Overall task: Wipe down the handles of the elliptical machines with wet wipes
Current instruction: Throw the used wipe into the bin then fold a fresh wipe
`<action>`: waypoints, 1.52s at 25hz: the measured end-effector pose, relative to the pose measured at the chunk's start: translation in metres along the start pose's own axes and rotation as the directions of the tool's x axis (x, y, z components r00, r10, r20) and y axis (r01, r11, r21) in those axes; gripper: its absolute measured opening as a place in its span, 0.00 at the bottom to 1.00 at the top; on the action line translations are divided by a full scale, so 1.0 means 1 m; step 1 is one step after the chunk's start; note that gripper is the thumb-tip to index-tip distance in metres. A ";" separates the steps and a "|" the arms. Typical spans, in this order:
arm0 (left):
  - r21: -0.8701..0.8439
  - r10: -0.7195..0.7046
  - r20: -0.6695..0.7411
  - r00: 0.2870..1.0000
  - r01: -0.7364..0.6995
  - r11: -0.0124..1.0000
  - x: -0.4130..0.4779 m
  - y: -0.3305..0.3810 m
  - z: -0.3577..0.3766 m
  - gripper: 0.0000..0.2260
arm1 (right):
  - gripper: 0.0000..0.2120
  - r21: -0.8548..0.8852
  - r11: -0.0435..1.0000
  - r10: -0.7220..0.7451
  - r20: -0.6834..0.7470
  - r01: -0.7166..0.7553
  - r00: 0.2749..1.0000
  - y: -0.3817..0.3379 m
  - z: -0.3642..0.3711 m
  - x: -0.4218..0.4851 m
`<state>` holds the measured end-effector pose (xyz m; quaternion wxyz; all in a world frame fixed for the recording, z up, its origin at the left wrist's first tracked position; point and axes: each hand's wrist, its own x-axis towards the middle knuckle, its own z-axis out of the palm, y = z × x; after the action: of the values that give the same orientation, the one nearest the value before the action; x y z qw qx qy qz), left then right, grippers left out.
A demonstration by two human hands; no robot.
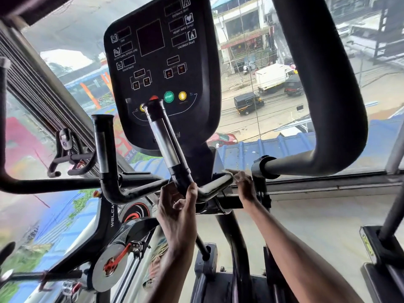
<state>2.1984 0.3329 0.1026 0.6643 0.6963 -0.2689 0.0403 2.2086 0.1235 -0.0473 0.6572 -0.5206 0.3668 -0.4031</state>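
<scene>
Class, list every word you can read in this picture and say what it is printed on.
"START": green button.
"HEART RATE (bpm)": console.
"CALORIES (kcal)": console.
"DISTANCE": console.
"RESISTANCE": console.
"WELCA", rest hidden: exercise bike frame.
Smaller console labels and street signs: too blurred.

"START" on console (159, 71); "WELCA" on bike (107, 228)

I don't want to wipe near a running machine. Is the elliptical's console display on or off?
Off, it seems: every readout window on the console is dark, no digits showing.
</scene>
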 end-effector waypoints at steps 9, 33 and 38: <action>-0.001 0.062 0.002 0.998 -0.062 0.998 0.003 0.000 0.000 0.07 | 0.40 -0.268 0.926 -0.177 0.321 0.268 0.931 -0.010 -0.005 0.021; -0.023 0.064 -0.073 0.995 -0.065 0.998 -0.004 -0.001 0.010 0.05 | 0.35 -0.196 0.764 -0.540 0.329 0.615 0.775 -0.005 -0.017 -0.050; -0.011 0.069 -0.081 0.994 -0.070 0.997 -0.005 -0.002 0.012 0.08 | 0.38 -0.282 0.755 -0.527 0.274 0.592 0.804 -0.009 -0.018 -0.046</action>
<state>2.1916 0.3231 0.0976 0.6774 0.6797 -0.2665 0.0896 2.1721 0.1576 -0.0393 0.4310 -0.7498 0.1998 -0.4606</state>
